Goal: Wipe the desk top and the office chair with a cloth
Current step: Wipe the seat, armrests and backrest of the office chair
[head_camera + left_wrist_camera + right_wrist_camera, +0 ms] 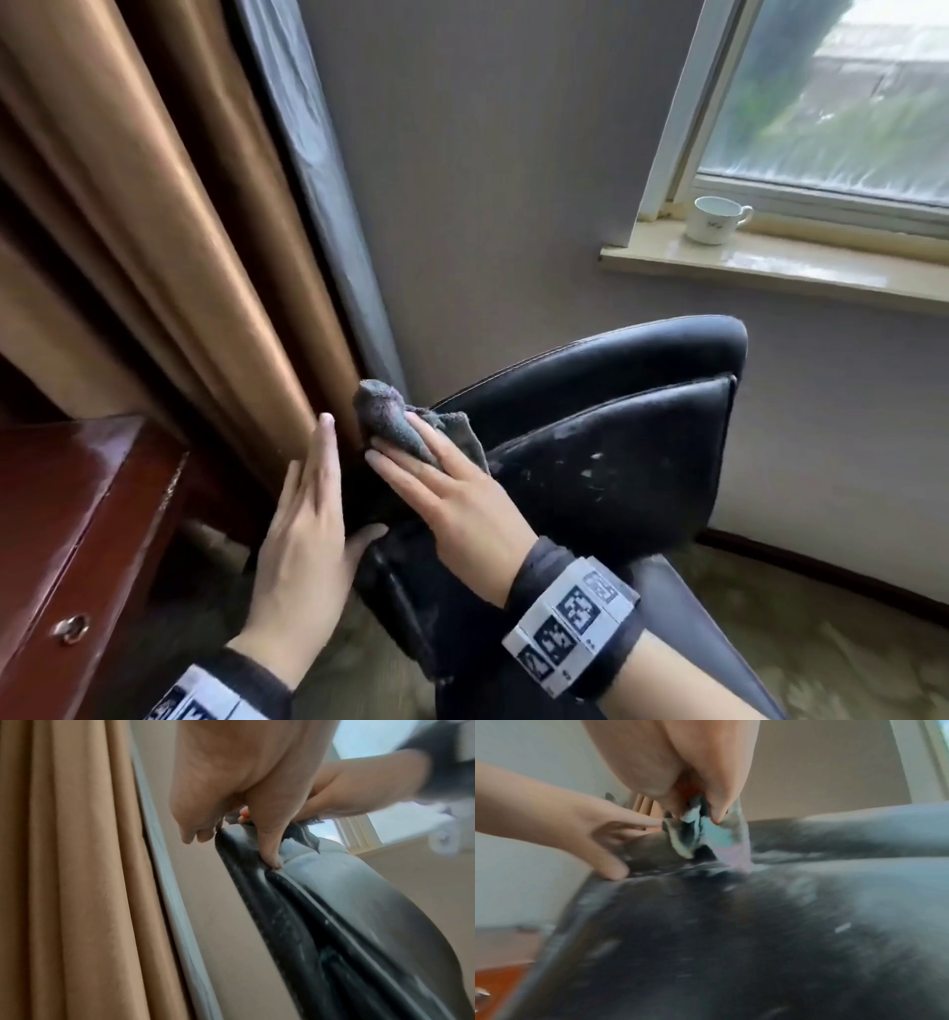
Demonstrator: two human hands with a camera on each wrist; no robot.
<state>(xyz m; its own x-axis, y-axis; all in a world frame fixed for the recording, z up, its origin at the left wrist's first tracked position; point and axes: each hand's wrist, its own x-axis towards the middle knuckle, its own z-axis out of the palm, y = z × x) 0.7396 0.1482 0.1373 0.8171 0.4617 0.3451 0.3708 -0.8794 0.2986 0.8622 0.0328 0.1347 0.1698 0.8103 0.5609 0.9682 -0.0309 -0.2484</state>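
A grey wall [513, 180] and tan curtain [169, 231] stood behind the black office chair [616, 452], whose backrest top ran rightward from the hands. The right hand [462, 503] pinched the grey cloth [395, 426] against its left corner. The left hand [303, 539], fingers straight, braced that edge, so the wipe probably ran rightward.

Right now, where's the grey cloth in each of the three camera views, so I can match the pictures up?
Head view: the grey cloth sits left of centre, under the right hand, on the chair back's top corner.
Left wrist view: only a dark scrap shows, upper middle, behind the left thumb.
Right wrist view: bunched in the fingers, upper middle.
Shared landmark: the black office chair, scuffed with pale flecks, appears in all three.
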